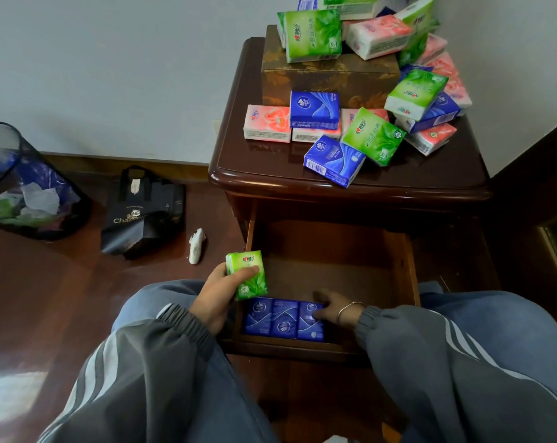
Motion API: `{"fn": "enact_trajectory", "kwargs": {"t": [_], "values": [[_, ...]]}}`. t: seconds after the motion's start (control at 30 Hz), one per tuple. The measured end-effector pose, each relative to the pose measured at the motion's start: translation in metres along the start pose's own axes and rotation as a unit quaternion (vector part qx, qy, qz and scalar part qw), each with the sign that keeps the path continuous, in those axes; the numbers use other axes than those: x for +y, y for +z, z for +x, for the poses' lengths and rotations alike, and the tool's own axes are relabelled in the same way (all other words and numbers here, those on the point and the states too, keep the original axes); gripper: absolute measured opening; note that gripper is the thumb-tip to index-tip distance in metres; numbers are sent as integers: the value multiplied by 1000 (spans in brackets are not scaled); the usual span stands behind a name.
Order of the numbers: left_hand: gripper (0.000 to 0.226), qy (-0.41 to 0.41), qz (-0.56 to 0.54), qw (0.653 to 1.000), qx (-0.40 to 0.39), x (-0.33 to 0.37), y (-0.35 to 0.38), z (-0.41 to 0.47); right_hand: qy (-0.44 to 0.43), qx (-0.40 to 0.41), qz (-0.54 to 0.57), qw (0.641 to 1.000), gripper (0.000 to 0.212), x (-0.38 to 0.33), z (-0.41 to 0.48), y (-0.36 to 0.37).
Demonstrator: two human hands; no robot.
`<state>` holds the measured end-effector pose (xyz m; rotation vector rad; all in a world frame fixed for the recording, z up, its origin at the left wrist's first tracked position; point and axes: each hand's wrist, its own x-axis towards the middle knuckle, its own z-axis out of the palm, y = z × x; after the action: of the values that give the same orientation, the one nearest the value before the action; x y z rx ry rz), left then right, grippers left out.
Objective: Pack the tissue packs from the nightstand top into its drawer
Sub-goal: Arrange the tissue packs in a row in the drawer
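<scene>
Plainly, left hand (pixel 218 298) grasps green pack (pixel 243 260); right hand (pixel 334 310), shadowed in drawer (pixel 398 260), grip unclear.

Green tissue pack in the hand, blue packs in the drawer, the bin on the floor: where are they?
green tissue pack (pixel 251 287), head view, on its front face below the fingers.
blue packs (pixel 284 319), head view, on the middle pack's face.
bin (pixel 75 215), head view, on its mesh side wall.

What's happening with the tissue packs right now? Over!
Left hand holds green pack above drawer. Right hand touches three blue packs inside. Many packs left on nightstand top. Nothing blocking.
</scene>
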<state>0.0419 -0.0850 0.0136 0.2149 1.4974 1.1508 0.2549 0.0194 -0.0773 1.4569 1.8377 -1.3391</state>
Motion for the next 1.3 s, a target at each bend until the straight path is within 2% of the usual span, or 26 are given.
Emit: {"fn": "enact_trajectory", "kwargs": {"t": [0.13,0.27,0.3,0.37,0.43,0.47,0.53,0.6,0.77,0.87,0.97,1.0,1.07,1.13,1.17,1.23,1.3], "values": [[37,-2,14,1000,-7,-2,1,1,-21,1,-61,998,40,-2,4,6],[44,-14,23,999,-37,-2,2,0,-11,-27,-84,996,48,-4,-2,1],[45,-12,23,999,-47,-2,4,-1,-9,-13,-76,997,49,-7,-7,-1],[51,-11,18,998,-64,-3,7,-3,-19,46,-37,998,47,-16,-17,-3],[58,-7,5,997,-79,-4,10,-4,-57,100,49,992,45,-31,-33,-6],[60,-4,0,996,-88,-5,11,-5,-84,98,113,985,44,-39,-45,-8],[58,3,1,994,-112,-6,14,-8,-118,35,249,961,41,-56,-71,-11],[55,10,7,991,-131,-6,18,-11,-126,-25,327,936,36,-63,-87,-12],[49,23,41,987,-155,-8,26,-21,-142,-19,338,930,45,-61,-97,-15],[51,19,92,981,-168,-12,34,-25,-113,-20,381,917,35,-56,-95,-16],[67,21,153,970,-189,-15,36,-25,-81,-9,408,909,30,-45,-91,-27],[75,26,173,971,-165,-16,35,-22,-64,7,424,903,31,-39,-89,-34],[77,53,220,972,-57,-17,28,-11,-14,62,422,905,31,-19,-82,-53],[67,77,316,943,75,-19,15,7,57,113,387,913,34,6,-75,-69],[66,61,356,925,117,-20,10,14,95,121,360,920,42,18,-72,-72],[69,-13,383,912,143,-23,3,22,156,101,289,939,60,36,-67,-68],[65,-70,358,922,132,-25,4,24,188,58,231,953,69,41,-63,-56]]}}
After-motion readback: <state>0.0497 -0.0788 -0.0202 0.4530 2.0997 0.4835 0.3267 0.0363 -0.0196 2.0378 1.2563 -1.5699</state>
